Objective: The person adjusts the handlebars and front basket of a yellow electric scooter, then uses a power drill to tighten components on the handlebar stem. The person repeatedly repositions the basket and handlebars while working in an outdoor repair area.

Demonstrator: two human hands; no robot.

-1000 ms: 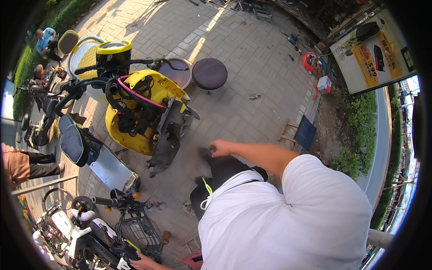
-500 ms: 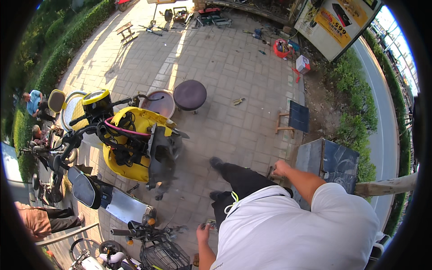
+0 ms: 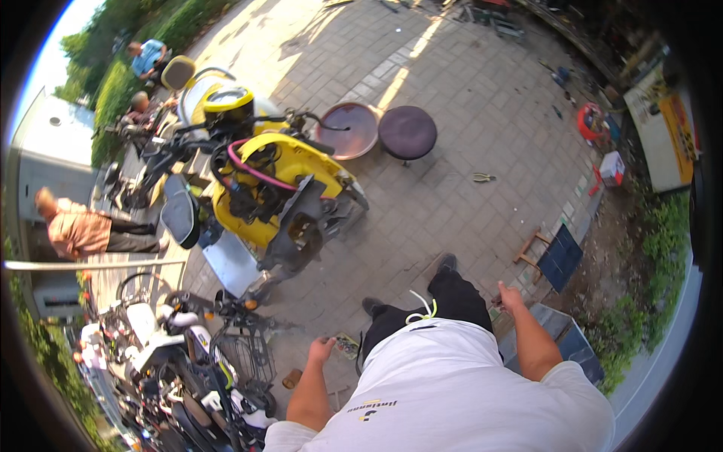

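Note:
My left hand point(image 3: 322, 349) is closed at its fingertips around a small flat piece point(image 3: 347, 346), mottled green, yellow and red; its kind does not show. At the other side of my body, my right hand point(image 3: 510, 297) pinches a small dark tool-like piece point(image 3: 496, 303), too small to name. Ahead and to the left stands a yellow scooter point(image 3: 263, 218) with its front panels off and wiring bare. A round dark stool point(image 3: 407, 132) is in front of me, touching or nearly touching a reddish basin point(image 3: 351, 131). Pliers point(image 3: 483, 177) lie on the paving.
A folding stool point(image 3: 559, 258) and a dark box point(image 3: 553, 331) stand at my right. Farther off are a red basin point(image 3: 593, 123) and a white box point(image 3: 611, 169). Several parked bikes point(image 3: 203, 361) crowd the left; a person in orange point(image 3: 83, 228) stands behind a rail point(image 3: 98, 265).
My view has swung left, so the scooter, stool and pliers sit farther right in it. Both hands still hold their small pieces, and my left arm shows more.

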